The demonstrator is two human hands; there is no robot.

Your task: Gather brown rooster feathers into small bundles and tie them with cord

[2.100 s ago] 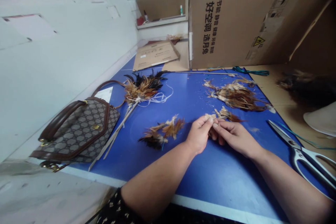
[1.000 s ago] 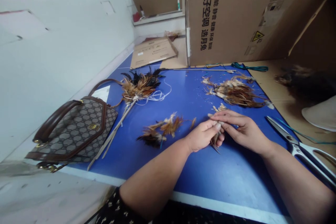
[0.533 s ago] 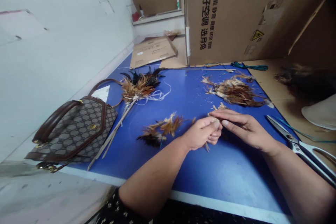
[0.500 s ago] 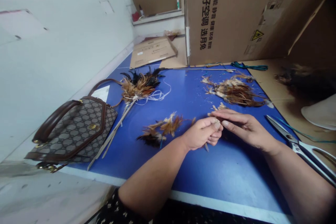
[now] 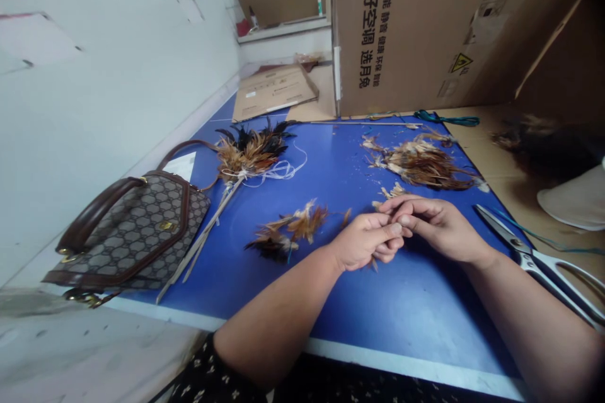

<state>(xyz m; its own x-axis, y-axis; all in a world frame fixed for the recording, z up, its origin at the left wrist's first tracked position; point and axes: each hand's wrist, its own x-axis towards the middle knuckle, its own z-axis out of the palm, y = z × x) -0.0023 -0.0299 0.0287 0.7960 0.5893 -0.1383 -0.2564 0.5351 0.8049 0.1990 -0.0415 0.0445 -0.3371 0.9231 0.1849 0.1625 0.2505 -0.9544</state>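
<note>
The blue bench [image 5: 350, 312] spreads wide to its near edge, one handbag [image 5: 137, 233] left, one pair of scissors [image 5: 524, 252] right. The left hand [image 5: 366, 240] clasps a feather [image 5: 375, 264] in its fingers, tip showing below; whether the right hand [image 5: 437, 227] grasps anything, I cannot tell

The counter [image 5: 401, 315] under the hands [image 5: 365, 242] looks smooth with a soft sheen, the feathers [image 5: 428, 167] beyond them dry and ragged. The scissors [image 5: 520, 245] right of the hands have bare metal blades; the handbag [image 5: 142, 230] well to their left, a glossy, leather-like handle.
</note>
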